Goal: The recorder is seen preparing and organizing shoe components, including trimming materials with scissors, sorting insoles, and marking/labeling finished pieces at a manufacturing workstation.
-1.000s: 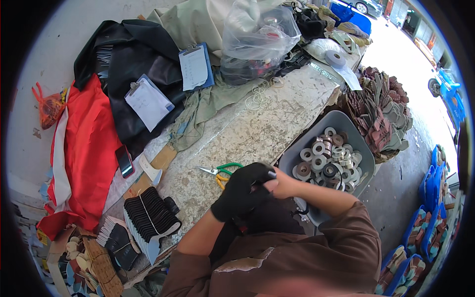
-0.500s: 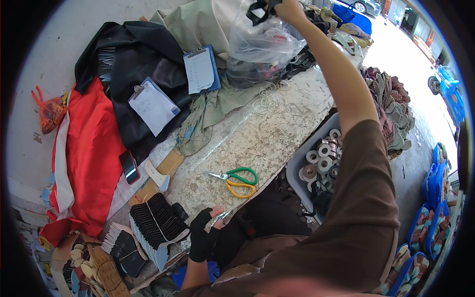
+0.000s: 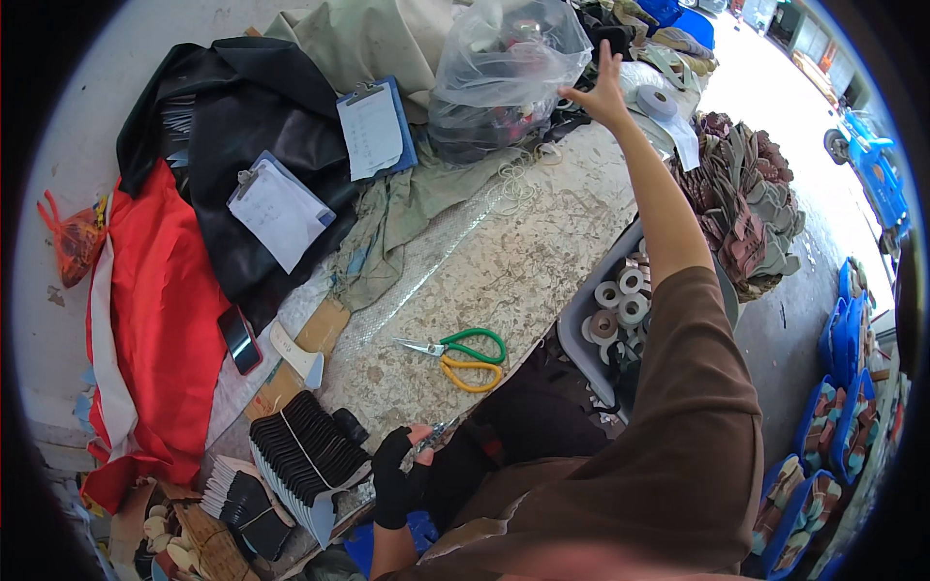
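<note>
Now my right hand (image 3: 603, 89), fingers spread and holding nothing, is lower beside the clear plastic bag (image 3: 504, 68).
My gloved left hand (image 3: 399, 463) pinches a small metal tool (image 3: 436, 433); 2 blue clipboards (image 3: 376, 128) stay put.

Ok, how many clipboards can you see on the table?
2. One blue clipboard leans by the clear plastic bag; the other clipboard lies on the black fabric. More may be hidden under the piles.

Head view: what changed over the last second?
The right hand left the near table edge, where it was working with the left hand, and swung up and away; it is now open by the clear plastic bag. The left hand drew back to the near edge, a small tool in its fingers. Scissors, clipboards and grey bin stayed put.
</note>
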`<state>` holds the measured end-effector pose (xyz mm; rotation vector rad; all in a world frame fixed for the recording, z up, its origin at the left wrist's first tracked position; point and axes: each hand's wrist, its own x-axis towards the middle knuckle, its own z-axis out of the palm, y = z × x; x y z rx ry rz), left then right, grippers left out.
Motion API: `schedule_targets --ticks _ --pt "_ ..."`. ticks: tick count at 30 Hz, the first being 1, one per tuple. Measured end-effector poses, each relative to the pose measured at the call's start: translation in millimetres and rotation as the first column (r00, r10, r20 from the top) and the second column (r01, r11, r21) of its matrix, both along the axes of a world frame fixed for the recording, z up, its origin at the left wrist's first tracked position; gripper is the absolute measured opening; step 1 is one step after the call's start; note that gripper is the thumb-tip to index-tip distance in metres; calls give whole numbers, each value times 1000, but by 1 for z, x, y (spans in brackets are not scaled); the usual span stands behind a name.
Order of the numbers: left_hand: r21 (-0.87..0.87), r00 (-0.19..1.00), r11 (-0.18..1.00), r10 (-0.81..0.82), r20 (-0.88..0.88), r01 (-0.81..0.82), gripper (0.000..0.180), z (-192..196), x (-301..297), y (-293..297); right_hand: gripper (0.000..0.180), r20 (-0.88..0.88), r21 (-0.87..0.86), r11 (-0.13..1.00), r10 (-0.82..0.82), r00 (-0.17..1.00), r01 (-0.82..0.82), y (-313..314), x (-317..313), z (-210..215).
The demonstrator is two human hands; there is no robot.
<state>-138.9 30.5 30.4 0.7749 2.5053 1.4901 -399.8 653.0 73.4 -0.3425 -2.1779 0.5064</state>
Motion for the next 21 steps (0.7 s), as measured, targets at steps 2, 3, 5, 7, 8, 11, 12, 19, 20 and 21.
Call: schedule_targets --ticks 2,3,5,7,8,11,12,19,20,21 --pt "-10 1000 1000 -11 22 11 25 3 -1 7 142 81 -11 1000 11 997 -10 -26 -18 8" --pt "-24 1000 1000 -15 -2 15 25 4 1 11 128 126 5 1000 23 992 -24 -47 -32 13" --pt "-44 999 999 -13 -29 12 25 8 6 19 114 167 16 999 43 985 -46 -61 -59 13" --pt "-30 995 996 -89 -51 88 27 9 7 30 70 325 -74 995 83 942 -62 -32 -104 22" --pt "-31 995 996 -80 -55 78 27 11 10 31 70 321 -75 995 92 942 -72 -33 -122 27" --pt "-76 989 992 -103 -101 96 29 19 25 27 39 117 -111 994 25 993 -12 -27 -154 67" --pt "-77 989 991 -117 -96 110 29 20 30 25 29 -107 -391 911 96 990 -130 -5 -158 103" --pt "-166 986 984 -91 -136 68 30 18 67 -13 26 -691 -585 456 152 707 -671 -36 -38 299" --pt "-153 987 986 -92 -132 71 30 16 71 -14 32 -726 -541 463 163 668 -702 -30 -6 328" --pt "-195 981 978 -111 -160 79 30 15 74 -13 39 -758 -497 472 172 629 -728 -25 28 355"
